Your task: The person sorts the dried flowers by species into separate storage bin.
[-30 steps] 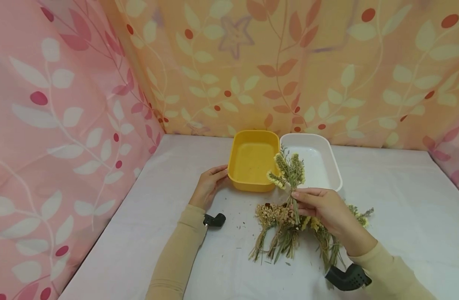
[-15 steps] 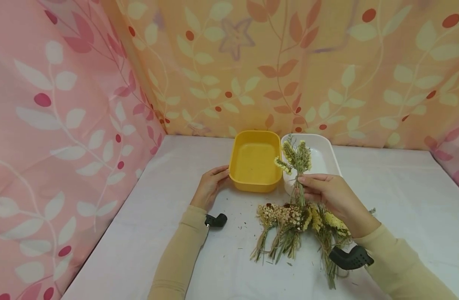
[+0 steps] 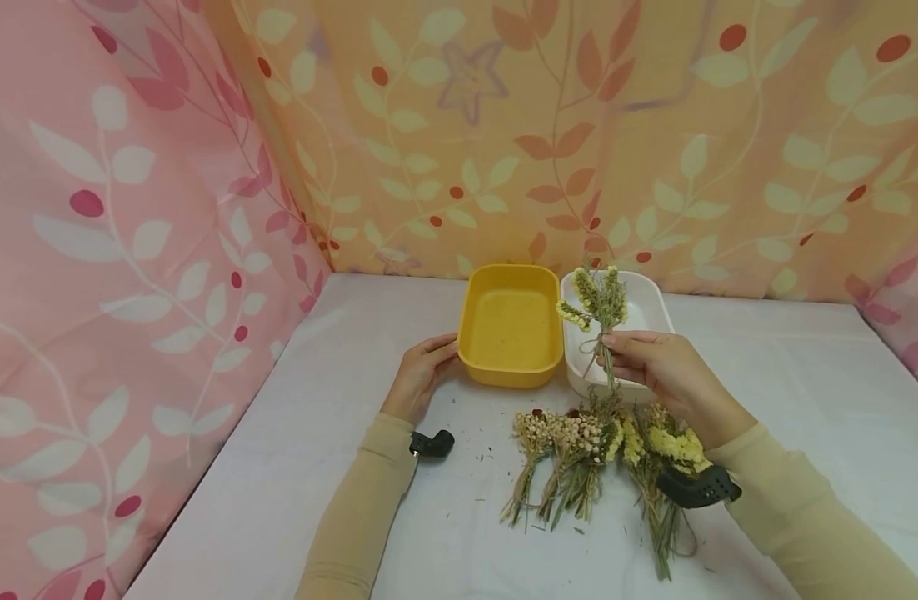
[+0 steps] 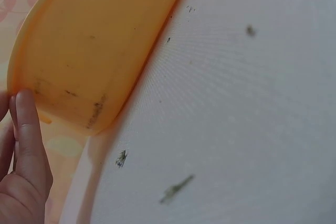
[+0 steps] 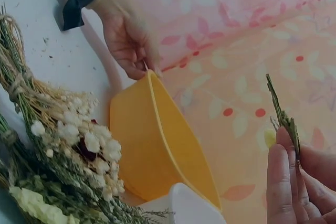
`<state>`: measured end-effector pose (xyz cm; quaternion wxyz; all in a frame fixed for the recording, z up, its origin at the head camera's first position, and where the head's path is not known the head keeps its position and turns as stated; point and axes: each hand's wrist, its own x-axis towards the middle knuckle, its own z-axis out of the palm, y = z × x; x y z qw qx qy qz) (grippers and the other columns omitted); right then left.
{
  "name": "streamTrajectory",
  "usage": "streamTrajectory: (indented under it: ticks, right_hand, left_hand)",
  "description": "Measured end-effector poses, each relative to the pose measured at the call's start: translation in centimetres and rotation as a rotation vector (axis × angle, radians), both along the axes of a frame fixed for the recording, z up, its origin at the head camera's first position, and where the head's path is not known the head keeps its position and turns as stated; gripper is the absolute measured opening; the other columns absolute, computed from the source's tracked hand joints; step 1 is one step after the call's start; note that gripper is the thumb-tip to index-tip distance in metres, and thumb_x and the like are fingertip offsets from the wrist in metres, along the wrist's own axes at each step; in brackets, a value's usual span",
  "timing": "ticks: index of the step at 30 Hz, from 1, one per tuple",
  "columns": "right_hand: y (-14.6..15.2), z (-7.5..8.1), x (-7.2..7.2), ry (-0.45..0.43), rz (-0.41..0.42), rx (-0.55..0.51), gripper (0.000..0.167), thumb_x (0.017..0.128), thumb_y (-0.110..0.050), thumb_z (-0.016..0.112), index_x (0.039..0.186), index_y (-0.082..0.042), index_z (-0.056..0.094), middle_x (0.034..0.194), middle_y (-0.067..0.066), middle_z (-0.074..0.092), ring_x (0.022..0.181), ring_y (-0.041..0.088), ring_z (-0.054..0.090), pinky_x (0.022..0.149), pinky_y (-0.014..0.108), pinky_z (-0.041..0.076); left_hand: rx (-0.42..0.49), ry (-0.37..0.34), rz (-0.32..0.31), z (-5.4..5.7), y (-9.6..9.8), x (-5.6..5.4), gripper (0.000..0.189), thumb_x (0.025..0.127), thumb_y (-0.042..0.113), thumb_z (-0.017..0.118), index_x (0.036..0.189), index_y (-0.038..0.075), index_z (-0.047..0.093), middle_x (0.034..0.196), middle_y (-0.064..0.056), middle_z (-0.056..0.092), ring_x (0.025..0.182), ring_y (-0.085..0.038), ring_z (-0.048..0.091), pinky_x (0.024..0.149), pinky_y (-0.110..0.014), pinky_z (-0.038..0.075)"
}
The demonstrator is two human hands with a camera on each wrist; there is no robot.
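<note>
My right hand (image 3: 657, 362) pinches the tied stems of a small dried flower bunch (image 3: 597, 296) with pale yellow blooms. The bunch is upright and overlaps the white plastic container (image 3: 660, 312) in the head view. Only some green stem (image 5: 281, 111) shows between the fingers in the right wrist view; the blooms are mostly hidden there. On the other side, my left hand (image 3: 421, 375) holds the left rim of the yellow plastic container (image 3: 511, 377) between thumb and fingertips. A few dark specks lie in this container.
Several dried flower bunches lie on the white cloth before the containers: cream ones (image 3: 567, 433) at the left, yellow ones (image 3: 676, 446) under my right forearm. Bits of plant (image 4: 177, 188) litter the cloth. A patterned orange curtain (image 3: 399, 192) hangs right behind the containers.
My right hand has lifted the flower bunch up and slightly right, from in front of the containers to over the white one. The left hand has stayed at the yellow container.
</note>
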<state>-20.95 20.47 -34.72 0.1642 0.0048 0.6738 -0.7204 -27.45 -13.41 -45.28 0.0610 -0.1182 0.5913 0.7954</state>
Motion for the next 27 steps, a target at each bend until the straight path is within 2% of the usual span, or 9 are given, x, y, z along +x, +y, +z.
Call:
streamTrajectory:
  ticks: [11,27]
  right_hand:
    - [0.4,-0.5,-2.1,0.018,-0.016,0.064,0.014,0.097,-0.022,0.066,0.087,-0.027,0.074,0.083,-0.012,0.074,0.079,0.002,0.070,0.075,0.017,0.060]
    - [1.4,-1.8,-5.0,-0.103,-0.066,0.033,0.022,0.099,-0.018,0.063,0.082,-0.026,0.074,0.078,-0.010,0.073,0.074,0.002,0.071,0.072,0.017,0.060]
  left_hand:
    - [-0.012,-0.009,-0.004,-0.2,0.3,0.1,0.029,0.092,0.008,0.071,0.120,0.003,0.070,0.118,-0.011,0.069,0.086,-0.013,0.068,0.082,-0.022,0.059]
    - [-0.007,-0.013,0.005,0.0,-0.1,0.0,0.028,0.091,0.008,0.071,0.119,0.003,0.071,0.114,-0.008,0.070,0.085,-0.013,0.068,0.085,-0.023,0.059]
